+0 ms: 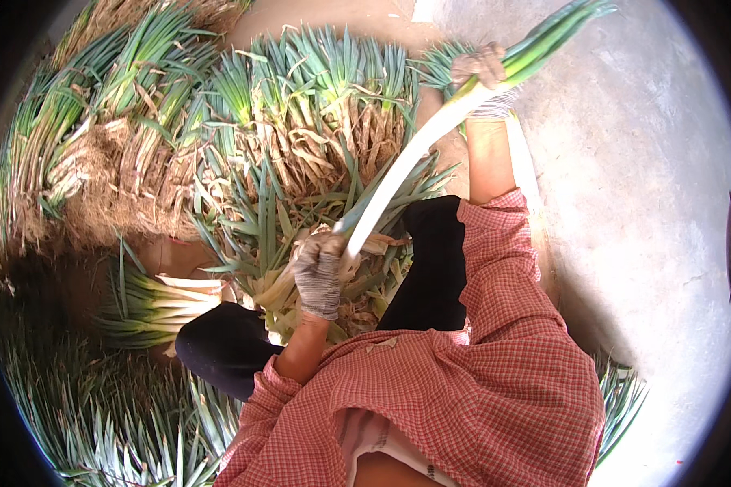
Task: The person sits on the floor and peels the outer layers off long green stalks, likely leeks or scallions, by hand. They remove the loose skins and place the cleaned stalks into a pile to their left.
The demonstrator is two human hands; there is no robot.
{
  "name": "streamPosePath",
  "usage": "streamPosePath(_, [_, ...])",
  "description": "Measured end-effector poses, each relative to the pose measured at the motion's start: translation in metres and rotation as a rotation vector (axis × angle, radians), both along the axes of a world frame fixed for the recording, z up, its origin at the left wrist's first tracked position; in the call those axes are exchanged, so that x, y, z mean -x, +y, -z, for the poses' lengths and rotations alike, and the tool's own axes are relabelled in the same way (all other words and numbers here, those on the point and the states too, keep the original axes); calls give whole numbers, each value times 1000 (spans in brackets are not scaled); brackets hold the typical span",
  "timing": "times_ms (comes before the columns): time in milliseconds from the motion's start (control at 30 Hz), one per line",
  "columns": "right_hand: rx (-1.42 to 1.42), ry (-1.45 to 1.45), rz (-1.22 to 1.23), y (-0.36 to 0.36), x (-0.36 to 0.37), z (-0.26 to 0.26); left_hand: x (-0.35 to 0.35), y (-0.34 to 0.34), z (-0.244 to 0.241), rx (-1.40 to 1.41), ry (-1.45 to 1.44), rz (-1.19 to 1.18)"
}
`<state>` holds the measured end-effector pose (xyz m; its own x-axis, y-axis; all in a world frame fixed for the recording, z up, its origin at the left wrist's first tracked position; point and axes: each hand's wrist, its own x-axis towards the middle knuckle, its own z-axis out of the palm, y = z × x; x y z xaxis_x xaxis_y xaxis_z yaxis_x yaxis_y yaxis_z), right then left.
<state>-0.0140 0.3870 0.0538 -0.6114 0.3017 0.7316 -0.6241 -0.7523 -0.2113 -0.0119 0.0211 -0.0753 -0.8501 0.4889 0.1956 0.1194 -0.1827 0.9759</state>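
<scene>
Both my hands wear dirty knitted gloves. Raised at the upper right, my right hand (pixel 481 73) grips a long green onion (pixel 414 149) around the start of its green leaves. Its bare white stalk curves down to the left, and its lower end meets my left hand (pixel 318 274). That hand is a fist, with a loose outer leaf (pixel 354 220) running up from it. The blurred fingers hide exactly how the stalk's end and the leaf sit there. Beneath lies a heap of stripped leaves and husks (pixel 274 225), between my dark-trousered knees.
Untrimmed green onions (pixel 347 115) with dry brown leaves stand in bunches across the back. More bundles (pixel 97 158) with roots lie at left. Peeled onions (pixel 164 307) lie beside my left knee. Dense green tops (pixel 109 420) fill the lower left. Concrete floor (pixel 633 182) extends to the right.
</scene>
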Motion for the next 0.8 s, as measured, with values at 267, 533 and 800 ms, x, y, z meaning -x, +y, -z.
streamPosePath(267, [37, -159, 42, 36, -9, 43, 39, -35, 20, -208, -626, -132])
streamPosePath(533, [14, -61, -131, -13, 14, 39, 12, -15, -7, -25, -835, 298])
streamPosePath(800, [237, -1004, 517, -49, 63, 33, -8, -60, 79, 762, 343, 124])
